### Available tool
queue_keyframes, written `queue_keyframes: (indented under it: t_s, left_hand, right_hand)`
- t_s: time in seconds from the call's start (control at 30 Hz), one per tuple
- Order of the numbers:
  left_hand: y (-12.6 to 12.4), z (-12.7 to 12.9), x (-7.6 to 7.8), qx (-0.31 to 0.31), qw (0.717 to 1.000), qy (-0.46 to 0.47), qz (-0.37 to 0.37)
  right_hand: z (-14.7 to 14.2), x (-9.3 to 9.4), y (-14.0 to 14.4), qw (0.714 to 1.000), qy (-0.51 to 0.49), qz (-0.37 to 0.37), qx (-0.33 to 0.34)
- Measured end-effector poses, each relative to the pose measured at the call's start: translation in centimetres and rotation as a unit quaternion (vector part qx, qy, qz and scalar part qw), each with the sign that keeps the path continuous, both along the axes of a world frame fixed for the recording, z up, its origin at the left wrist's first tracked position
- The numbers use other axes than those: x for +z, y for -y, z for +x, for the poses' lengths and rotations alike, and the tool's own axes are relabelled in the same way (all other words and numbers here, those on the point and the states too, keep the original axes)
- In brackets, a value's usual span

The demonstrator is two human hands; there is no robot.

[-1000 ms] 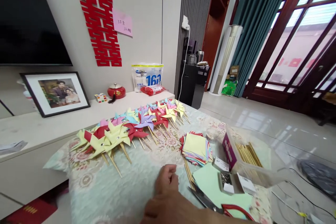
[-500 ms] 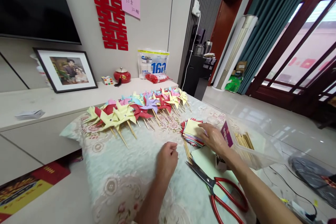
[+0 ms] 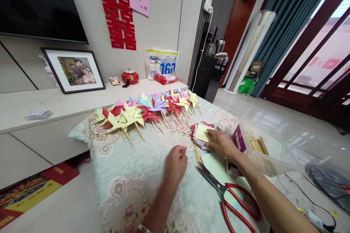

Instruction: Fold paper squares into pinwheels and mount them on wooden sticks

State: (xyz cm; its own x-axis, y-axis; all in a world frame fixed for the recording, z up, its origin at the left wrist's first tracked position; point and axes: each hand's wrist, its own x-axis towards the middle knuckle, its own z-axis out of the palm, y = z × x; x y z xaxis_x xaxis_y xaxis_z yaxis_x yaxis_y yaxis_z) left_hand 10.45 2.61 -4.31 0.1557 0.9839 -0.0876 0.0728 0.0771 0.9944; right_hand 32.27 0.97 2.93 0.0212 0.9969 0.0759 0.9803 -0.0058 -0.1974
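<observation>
Paper squares sit stacked near the tabletop's right edge, under the right hand, whose fingers lie spread flat on the top sheet. Left hand rests beside it on the cloth, fingers curled together. Scissors lie nearby.

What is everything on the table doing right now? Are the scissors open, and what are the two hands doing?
scissors: lying flat, blades slightly open
left hand: curled loosely, resting on the tablecloth, holding nothing that shows
right hand: fingers on the paper stack
paper stack: piled, yellow sheet on top
pinwheels: finished, laid in a row
clear box: open, sticks inside
green sheet: flat under the scissors
</observation>
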Motion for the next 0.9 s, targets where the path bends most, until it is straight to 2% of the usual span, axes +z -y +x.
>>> queue_keyframes:
  t_s: [0.47, 0.73, 0.9]
  left_hand:
    - [-0.1, 0.1, -0.3, 0.007, 1.000, -0.020, 0.008]
    - [0.1, -0.1, 0.3, 0.005, 1.000, -0.003, -0.005]
    - [0.0, 0.1, 0.6, 0.012, 0.999, 0.026, -0.033]
  right_hand:
    - [-0.9, 1.3, 0.2, 1.000, 0.018, 0.010, 0.007]
    - [-1.7, 1.2, -0.3, 0.999, 0.038, 0.034, -0.008]
    - [-2.0, 1.2, -0.4, 0.998, 0.018, 0.060, -0.025]
